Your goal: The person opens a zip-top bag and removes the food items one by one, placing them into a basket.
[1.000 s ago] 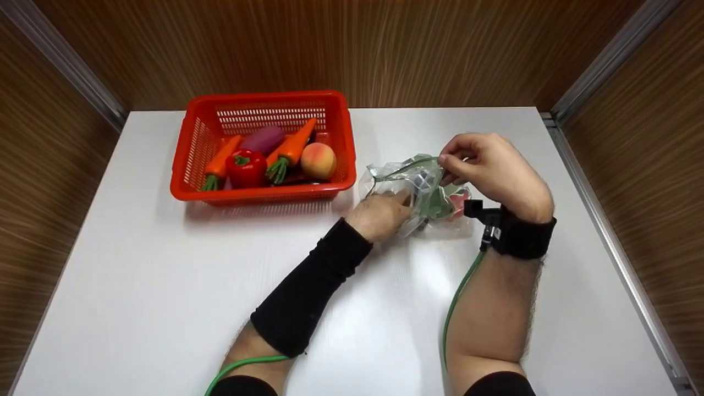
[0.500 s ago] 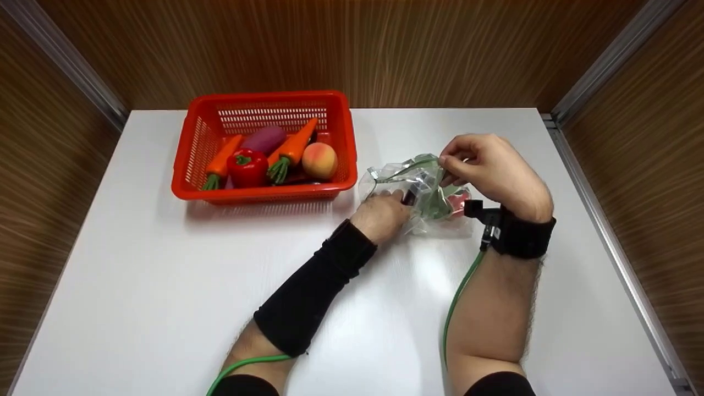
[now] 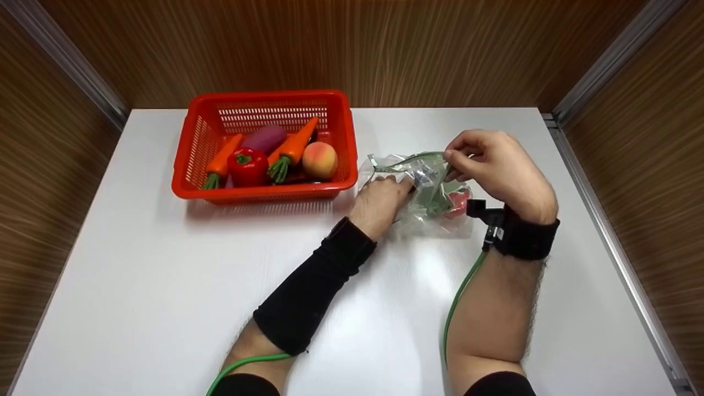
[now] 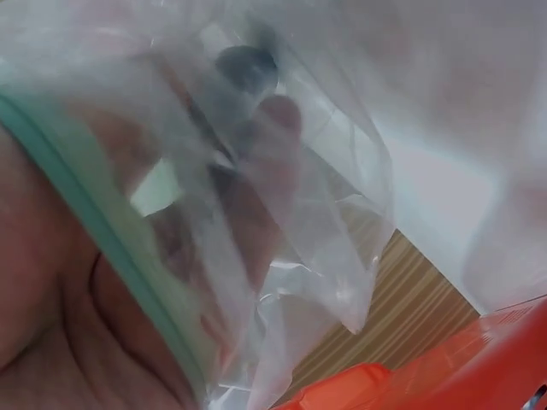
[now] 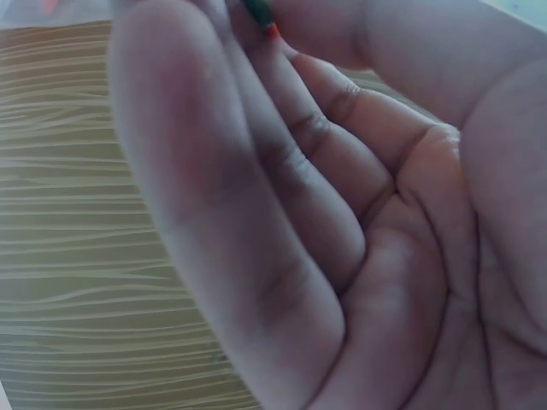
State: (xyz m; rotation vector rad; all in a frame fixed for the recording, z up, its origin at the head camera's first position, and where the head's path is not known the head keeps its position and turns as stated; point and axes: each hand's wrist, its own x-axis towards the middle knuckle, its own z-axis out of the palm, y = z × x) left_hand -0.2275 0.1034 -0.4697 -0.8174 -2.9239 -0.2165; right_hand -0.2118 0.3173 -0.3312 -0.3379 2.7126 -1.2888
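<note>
A clear plastic zip bag (image 3: 421,223) with a green zip strip lies right of the basket, with red, green and dark things showing through it. My right hand (image 3: 495,168) pinches the strip at its upper edge between thumb and fingertips; in the right wrist view its fingers (image 5: 226,196) fill the picture. My left hand (image 3: 379,203) reaches into the bag's mouth. In the left wrist view, the green strip (image 4: 94,231) crosses that palm, and the fingers (image 4: 269,154) lie behind plastic beside a dark rounded object (image 4: 248,68). I cannot tell whether they grip it.
A red plastic basket (image 3: 264,195) stands left of the bag, holding carrots (image 3: 297,144), a red bell pepper (image 3: 247,166), a peach (image 3: 320,160) and a purple elongated vegetable (image 3: 265,138). Wood-grained panels (image 3: 352,52) enclose the white table (image 3: 181,286) at the back and sides.
My left hand has shifted slightly toward the back, with its knuckles higher in the bag's mouth. My right hand has moved a little up and right, drawing the strip along with it.
</note>
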